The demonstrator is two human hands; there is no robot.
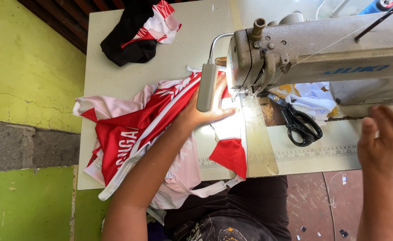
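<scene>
Our left hand presses flat, fingers spread, on the red, pink and white jersey fabric just left of the grey metal sewing machine on the pale surface. Our right hand hovers open below the machine's right end, holding nothing. Black-handled scissors lie beneath the machine.

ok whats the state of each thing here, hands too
left hand: flat on the jersey, by the needle
right hand: open, blurred, holds nothing
jersey: spread, bunched, under the machine head
lamp: lit
scissors: lying shut
dark cloth: crumpled, set aside
</scene>
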